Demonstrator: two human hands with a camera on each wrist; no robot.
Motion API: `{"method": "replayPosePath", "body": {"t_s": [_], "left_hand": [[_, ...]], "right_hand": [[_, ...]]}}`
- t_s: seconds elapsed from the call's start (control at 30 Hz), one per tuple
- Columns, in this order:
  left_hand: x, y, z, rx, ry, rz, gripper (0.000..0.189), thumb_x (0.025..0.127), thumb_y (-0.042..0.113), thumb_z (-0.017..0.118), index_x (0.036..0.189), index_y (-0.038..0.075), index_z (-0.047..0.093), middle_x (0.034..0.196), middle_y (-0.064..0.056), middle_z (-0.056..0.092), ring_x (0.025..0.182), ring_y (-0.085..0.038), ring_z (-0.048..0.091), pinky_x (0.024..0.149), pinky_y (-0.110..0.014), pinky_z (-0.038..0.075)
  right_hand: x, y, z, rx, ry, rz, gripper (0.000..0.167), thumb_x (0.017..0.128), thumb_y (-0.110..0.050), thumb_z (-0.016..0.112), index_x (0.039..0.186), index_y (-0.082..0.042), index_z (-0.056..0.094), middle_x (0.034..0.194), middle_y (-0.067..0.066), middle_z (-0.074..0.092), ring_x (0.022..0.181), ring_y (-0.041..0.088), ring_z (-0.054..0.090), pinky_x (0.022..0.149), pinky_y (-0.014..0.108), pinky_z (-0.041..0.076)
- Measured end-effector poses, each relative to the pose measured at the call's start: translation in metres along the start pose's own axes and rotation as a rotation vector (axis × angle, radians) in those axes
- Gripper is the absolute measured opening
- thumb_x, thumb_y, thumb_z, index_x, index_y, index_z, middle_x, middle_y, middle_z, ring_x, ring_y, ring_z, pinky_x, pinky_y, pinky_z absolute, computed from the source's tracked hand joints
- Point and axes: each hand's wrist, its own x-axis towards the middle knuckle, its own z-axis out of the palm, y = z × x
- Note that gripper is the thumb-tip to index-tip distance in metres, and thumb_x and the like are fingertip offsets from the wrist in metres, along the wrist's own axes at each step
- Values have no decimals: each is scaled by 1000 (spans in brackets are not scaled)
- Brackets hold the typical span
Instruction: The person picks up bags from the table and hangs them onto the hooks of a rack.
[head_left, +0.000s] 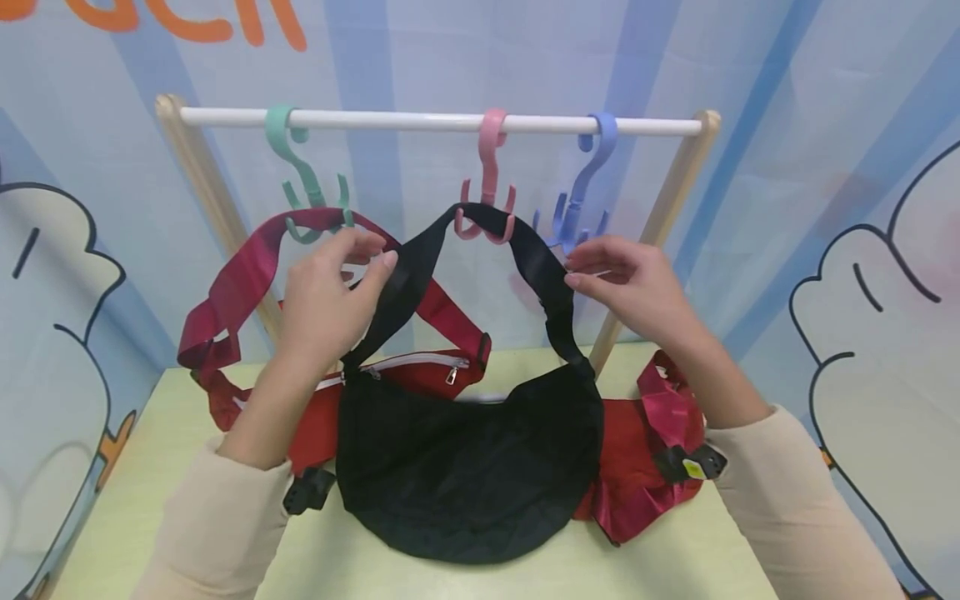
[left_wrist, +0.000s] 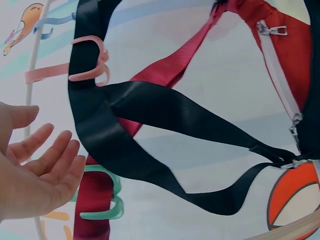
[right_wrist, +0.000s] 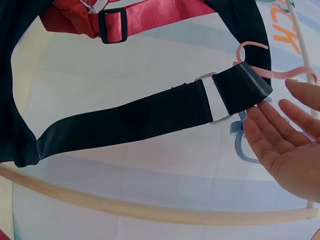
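A black shoulder bag (head_left: 472, 475) hangs by its wide black strap (head_left: 542, 271) from the pink hook (head_left: 489, 158) on the white rail. My left hand (head_left: 324, 292) is raised beside the left side of the strap, with relaxed fingers and nothing in its grasp. In the left wrist view its fingertips lie close to the strap's edge. On the other side, my right hand (head_left: 637, 287) has its fingertips at the strap; the right wrist view shows loose fingers (right_wrist: 275, 132) touching the strap near a metal ring (right_wrist: 220, 120).
A red bag (head_left: 315, 429) hangs partly behind the black one, its magenta strap (head_left: 247, 267) over the green hook (head_left: 300, 162). A blue hook (head_left: 592, 167) is on the rail (head_left: 390, 122) at right. Another red bag (head_left: 626, 450) lies on the table (head_left: 315, 550).
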Motion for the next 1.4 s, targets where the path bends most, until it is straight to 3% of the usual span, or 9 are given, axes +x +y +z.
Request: {"method": "replayPosePath", "body": {"t_s": [0.27,0.53,0.63,0.93,1.03,1.23,1.4], "left_hand": [[-4,11,-1,-11,30,69,28,88,19,60,110,1,60,107,-14,59,99,-27,54,85,-43,44],[-8,20,4,-85,18,196,30,85,15,63,110,-1,60,107,-14,60,98,-26,53,86,-41,44],[-10,23,8,-110,1,243,30,84,13,65,110,-2,60,107,-14,60,97,-25,54,85,-38,44],[-20,22,27,-108,-127,268,38,82,16,68,116,2,58,109,-12,57,93,-25,54,81,-38,47],[-23,20,33,-108,-174,276,40,82,16,68,118,3,57,112,-11,56,91,-24,54,77,-38,48],[-31,10,47,-87,-271,276,46,81,20,69,122,5,54,120,-9,53,105,-21,50,81,-36,49],[-38,2,62,-108,-347,260,49,80,20,70,123,5,52,116,-9,53,99,-20,52,76,-32,51]], "right_hand": [[-6,8,-8,-2,-18,-6,30,86,-16,63,112,0,59,105,13,62,95,20,59,78,20,46],[-13,21,-17,-40,-210,-27,40,87,-16,63,123,-2,51,110,11,60,98,21,58,78,22,47],[-16,27,-19,-43,-248,-34,42,86,-13,64,124,-2,50,110,12,59,98,22,59,77,23,48],[-26,50,-26,-90,-284,-27,45,85,-12,64,126,-3,47,112,13,58,101,25,57,78,25,48],[-29,58,-27,-99,-291,-21,46,84,-11,65,126,-3,47,112,14,58,101,26,57,77,23,48],[-36,71,-27,-90,-327,-14,49,83,-11,67,127,-2,47,114,16,56,101,27,57,77,26,48],[-44,85,-27,-70,-371,-14,53,81,-10,69,128,-1,45,115,17,55,102,29,56,75,26,49]]}}
